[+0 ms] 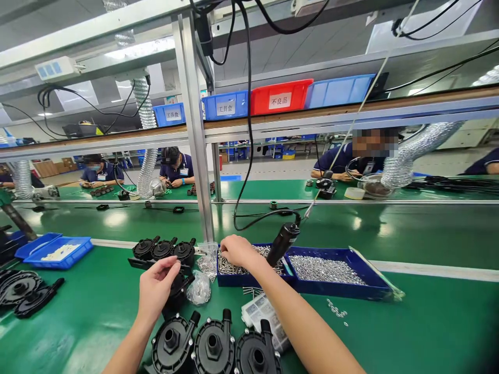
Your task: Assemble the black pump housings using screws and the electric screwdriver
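Note:
My left hand is raised above black pump housings, its thumb and index finger pinched together; whatever lies between them is too small to make out. Behind it stands a row of black pump housings. My right hand dips into a blue bin of metal screws, fingers curled down and their tips hidden. A black electric screwdriver hangs by a cord just right of that hand. Nearest me, several black pump housings with ports upward have screws around their rims.
A blue bin of small metal parts adjoins the screw bin. Small bags, a clear compartment box and loose rings lie nearby. Blue trays and black covers are at left. A metal post rises behind; co-workers sit opposite.

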Action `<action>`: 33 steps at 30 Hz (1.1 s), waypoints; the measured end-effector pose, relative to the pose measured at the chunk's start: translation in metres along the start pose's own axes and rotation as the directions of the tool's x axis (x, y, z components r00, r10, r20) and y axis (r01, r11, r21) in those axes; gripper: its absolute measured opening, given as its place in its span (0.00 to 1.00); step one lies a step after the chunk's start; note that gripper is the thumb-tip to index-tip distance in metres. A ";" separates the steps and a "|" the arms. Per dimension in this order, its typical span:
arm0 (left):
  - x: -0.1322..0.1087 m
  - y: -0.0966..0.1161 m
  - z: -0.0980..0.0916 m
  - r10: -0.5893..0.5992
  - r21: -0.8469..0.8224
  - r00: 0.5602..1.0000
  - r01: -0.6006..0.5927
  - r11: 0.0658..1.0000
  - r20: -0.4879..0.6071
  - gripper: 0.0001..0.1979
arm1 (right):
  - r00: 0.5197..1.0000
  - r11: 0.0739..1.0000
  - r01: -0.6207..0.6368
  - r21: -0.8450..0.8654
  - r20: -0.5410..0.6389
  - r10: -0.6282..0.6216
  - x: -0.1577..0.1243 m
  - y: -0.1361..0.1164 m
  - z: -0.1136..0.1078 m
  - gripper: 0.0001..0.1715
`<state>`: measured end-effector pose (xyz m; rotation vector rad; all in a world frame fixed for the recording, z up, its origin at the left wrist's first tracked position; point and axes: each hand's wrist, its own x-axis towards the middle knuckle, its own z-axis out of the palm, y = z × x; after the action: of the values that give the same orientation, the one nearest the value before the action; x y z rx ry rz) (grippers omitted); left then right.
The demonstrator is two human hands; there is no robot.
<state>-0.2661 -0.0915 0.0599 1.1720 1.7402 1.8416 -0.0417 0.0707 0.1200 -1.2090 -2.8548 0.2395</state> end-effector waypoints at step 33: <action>-0.011 0.007 0.001 0.385 0.149 0.922 -0.374 0.915 -0.047 0.13 | 0.897 0.547 0.396 0.737 -0.437 -0.061 -0.023 -0.081 0.016 0.19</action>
<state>-0.2566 -0.0999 0.0626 1.6123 1.8024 2.0278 -0.0845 -0.0037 0.1176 -0.5623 -2.0613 1.0574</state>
